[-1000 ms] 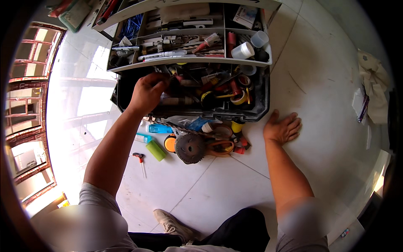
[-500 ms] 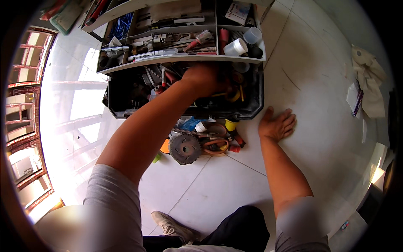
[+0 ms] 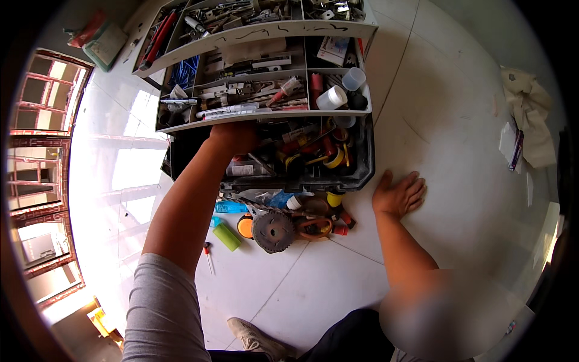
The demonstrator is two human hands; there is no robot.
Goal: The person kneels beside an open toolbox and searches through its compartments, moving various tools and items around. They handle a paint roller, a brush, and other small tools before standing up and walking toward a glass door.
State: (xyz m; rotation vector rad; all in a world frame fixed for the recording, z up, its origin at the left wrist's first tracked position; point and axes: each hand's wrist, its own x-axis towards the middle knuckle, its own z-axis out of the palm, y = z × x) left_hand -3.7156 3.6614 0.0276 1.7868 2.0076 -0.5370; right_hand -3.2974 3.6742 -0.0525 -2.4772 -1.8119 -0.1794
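Note:
My left hand [image 3: 234, 137] reaches under the tray into the black bottom compartment of a toolbox [image 3: 364, 172]. Its fingers are hidden by the tray and the clutter, so I cannot make out what it touches. Beside it in the compartment lie a yellow tape roll [image 3: 333, 159], red-handled pieces and other jumbled tools. My right hand [image 3: 398, 194] rests flat on the tiled floor to the right of the toolbox, fingers spread, holding nothing.
Cantilever trays [image 3: 265, 119] hold drill bits, markers and a white bottle [image 3: 332, 98]. In front lie a circular saw blade [image 3: 272, 232], a green cylinder [image 3: 226, 237], a screwdriver [image 3: 208, 256] and an orange disc-shaped thing [image 3: 245, 226]. A beige cloth [image 3: 528, 117] lies far right.
My left hand has moved left inside the compartment, uncovering the tape and red tools. The view has shifted, showing more of the upper tray. My right hand stays on the floor.

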